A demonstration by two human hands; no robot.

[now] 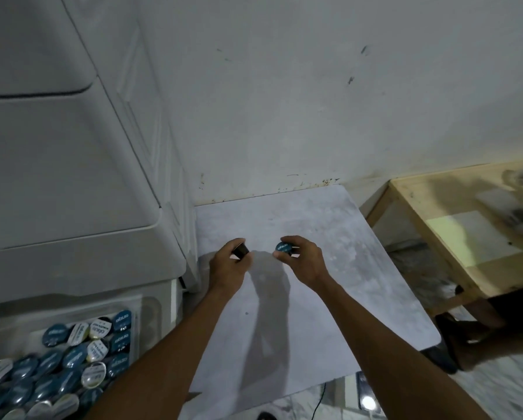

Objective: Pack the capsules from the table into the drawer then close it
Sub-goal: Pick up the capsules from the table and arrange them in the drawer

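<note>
Over the grey table [330,283] both my hands hold capsules. My left hand [228,265] grips a dark capsule [241,251] seen from its side. My right hand [302,257] grips a capsule with a blue lid [283,247] facing me. At the lower left, the open drawer [145,307] of a white cabinet holds several capsules [72,353] with blue and white lids. No loose capsules show on the table top.
A white cabinet [72,177] stands to the left against the wall. A wooden table [454,237] sits at the right with blurred items on it. Dark objects and a cable lie on the tiled floor below.
</note>
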